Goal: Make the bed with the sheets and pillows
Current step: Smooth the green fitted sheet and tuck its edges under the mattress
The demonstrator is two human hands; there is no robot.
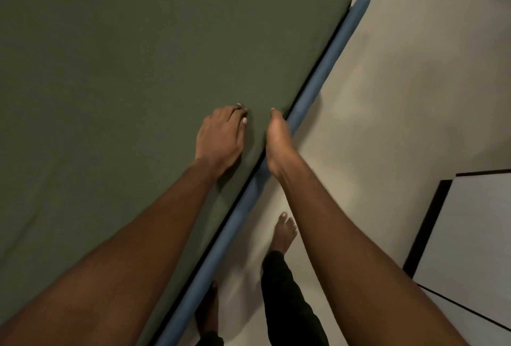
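A dark green sheet (pixel 124 69) covers the mattress and lies smooth across its top. My left hand (pixel 219 138) rests palm down on the sheet near the mattress's right edge, fingers slightly bent. My right hand (pixel 279 138) is at that edge, thumb on top of the sheet and its fingers hidden down the side between the mattress and the blue bed frame rail (pixel 312 91). Whether those fingers grip the sheet is hidden. No pillows are in view.
The blue rail runs diagonally from lower left to upper right along the mattress. My bare feet (pixel 284 232) stand on the pale floor (pixel 401 82) beside it. A white cabinet with dark edges (pixel 470 235) stands at the right.
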